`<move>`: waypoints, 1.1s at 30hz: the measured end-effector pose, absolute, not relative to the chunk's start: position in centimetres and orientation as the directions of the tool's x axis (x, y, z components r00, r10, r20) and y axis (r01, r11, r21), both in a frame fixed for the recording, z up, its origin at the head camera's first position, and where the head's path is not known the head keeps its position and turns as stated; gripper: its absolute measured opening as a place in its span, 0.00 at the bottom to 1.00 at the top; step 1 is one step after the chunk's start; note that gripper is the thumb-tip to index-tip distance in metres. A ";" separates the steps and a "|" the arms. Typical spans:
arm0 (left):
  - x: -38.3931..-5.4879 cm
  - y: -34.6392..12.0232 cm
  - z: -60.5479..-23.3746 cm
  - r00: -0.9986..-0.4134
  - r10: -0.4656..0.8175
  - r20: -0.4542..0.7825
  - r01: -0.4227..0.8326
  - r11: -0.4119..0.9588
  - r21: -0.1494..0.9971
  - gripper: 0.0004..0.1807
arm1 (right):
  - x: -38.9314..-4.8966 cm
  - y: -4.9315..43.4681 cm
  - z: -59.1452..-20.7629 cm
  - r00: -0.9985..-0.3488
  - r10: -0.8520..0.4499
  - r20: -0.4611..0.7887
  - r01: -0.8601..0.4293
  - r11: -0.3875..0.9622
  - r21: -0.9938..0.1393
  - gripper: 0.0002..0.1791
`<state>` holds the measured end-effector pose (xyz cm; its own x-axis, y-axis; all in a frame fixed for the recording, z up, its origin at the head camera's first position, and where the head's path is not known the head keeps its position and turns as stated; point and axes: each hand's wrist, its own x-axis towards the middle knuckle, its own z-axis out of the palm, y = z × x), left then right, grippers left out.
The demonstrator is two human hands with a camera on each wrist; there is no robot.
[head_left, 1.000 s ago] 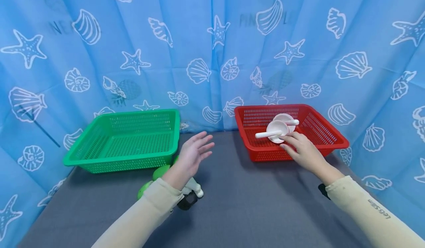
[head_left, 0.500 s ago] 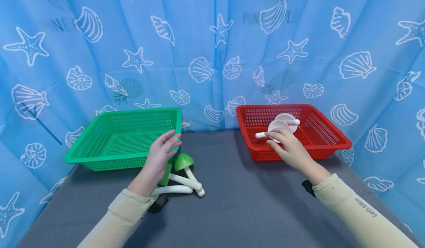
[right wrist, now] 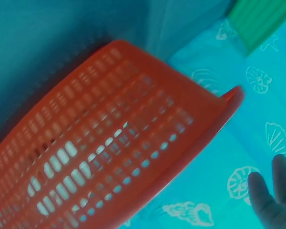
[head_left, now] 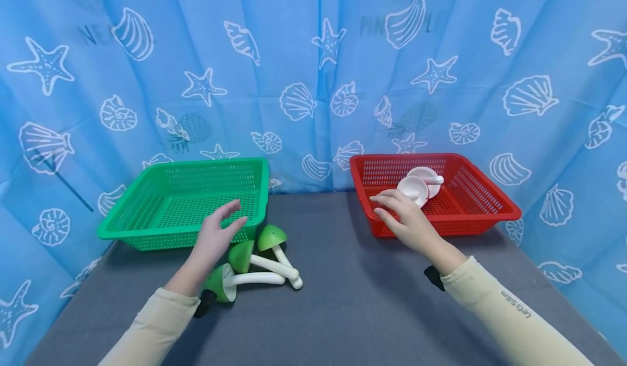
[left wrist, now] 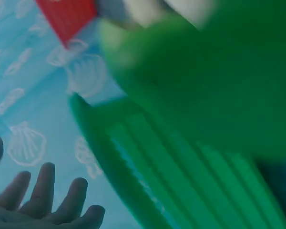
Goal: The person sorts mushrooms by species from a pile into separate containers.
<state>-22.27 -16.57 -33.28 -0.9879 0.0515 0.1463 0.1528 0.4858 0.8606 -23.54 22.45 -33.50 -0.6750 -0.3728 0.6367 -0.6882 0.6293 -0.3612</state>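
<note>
My left hand (head_left: 211,241) hovers beside the front wall of the green basket (head_left: 181,239), thumb and fingers apart and holding nothing. Under and to the right of it lie several toy mushrooms with green caps and long white stems, among them a near mushroom (head_left: 257,279), a middle mushroom (head_left: 274,267) and a far mushroom (head_left: 271,238). My right hand (head_left: 409,223) is over the front left rim of the red basket (head_left: 475,217), its fingers loosely bent around nothing. Inside that basket lie white, round, cup-like pieces with short handles (head_left: 424,176); my hand partly covers the front one.
A dark grey cloth (head_left: 338,300) covers the table. Behind both baskets hangs a blue curtain (head_left: 303,55) with white shell prints. In the left wrist view a blurred green cap (left wrist: 195,81) fills the upper right. Grey tabletop separates the two baskets.
My left hand has moved left, uncovering the green mushrooms. My right hand has drawn left, away from the white pieces to the basket's front left rim. The pieces stay in the red basket.
</note>
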 end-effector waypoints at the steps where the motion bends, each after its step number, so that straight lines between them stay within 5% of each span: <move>1: -22.4 -16.9 -33.6 -0.984 0.064 0.168 0.175 0.545 0.820 0.30 | -23.6 22.2 -33.6 -0.673 -0.379 0.636 -0.694 0.622 -0.364 0.20; 6: -23.0 -18.9 -35.5 -0.929 0.139 0.342 0.318 0.772 0.551 0.26 | -23.7 20.7 -33.9 -0.655 -0.422 0.627 -0.724 0.586 -0.363 0.18; 11: -23.6 -20.6 -36.6 -0.863 0.226 0.452 0.405 0.844 0.351 0.23 | -23.9 19.5 -34.6 -0.620 -0.454 0.640 -0.761 0.545 -0.351 0.18; 17: -23.7 -22.1 -37.1 -0.847 0.277 0.453 0.422 0.870 0.256 0.23 | -24.3 18.1 -35.2 -0.614 -0.482 0.625 -0.778 0.507 -0.372 0.18; 23: -24.0 -22.9 -37.7 -0.816 0.298 0.495 0.421 0.894 0.154 0.22 | -24.2 16.6 -35.6 -0.693 -0.506 0.513 -0.721 0.499 -0.481 0.18; 33: -24.8 -24.2 -38.9 -0.653 0.375 0.658 0.506 0.862 0.011 0.16 | -24.8 14.4 -37.2 -0.768 -0.525 0.367 -0.622 0.474 -0.623 0.19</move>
